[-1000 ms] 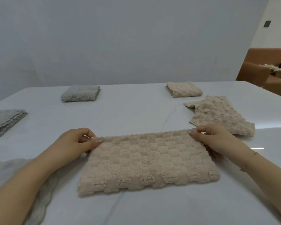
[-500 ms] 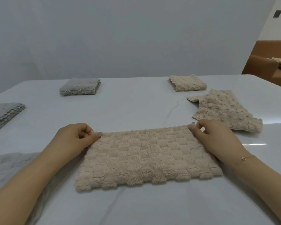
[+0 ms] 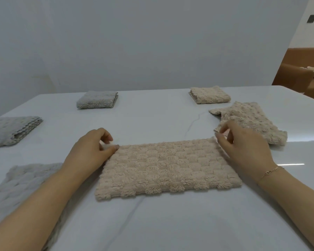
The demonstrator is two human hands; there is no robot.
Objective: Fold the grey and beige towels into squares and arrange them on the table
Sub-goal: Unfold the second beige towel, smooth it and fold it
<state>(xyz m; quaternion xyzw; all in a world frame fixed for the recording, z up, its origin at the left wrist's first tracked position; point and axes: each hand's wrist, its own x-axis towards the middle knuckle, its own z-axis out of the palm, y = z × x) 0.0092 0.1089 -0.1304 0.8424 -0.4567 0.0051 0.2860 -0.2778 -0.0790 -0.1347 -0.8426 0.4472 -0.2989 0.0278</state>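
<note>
Two hands at the far corners of a half-folded beige towel on a white desk.

We see the beige towel (image 3: 168, 167) lying flat as a long rectangle at the centre of the desk (image 3: 152, 120). Our left hand (image 3: 91, 151) curls its grip at the 10 o'clock corner, thumb touching the pile; our right hand (image 3: 243, 147) hovers loosely curled at the 2 o'clock corner, and we cannot tell if it pinches cloth. The towel looks plush, light and floppy, so we judge corners the best hold. Folded squares sit at 11 (image 3: 97, 99) and 1 o'clock (image 3: 209, 95); a loose beige towel (image 3: 250, 120) lies at 2, grey towels at 9 (image 3: 11, 130) and 8 (image 3: 25, 185). Open room lies at 12 and 6.
</note>
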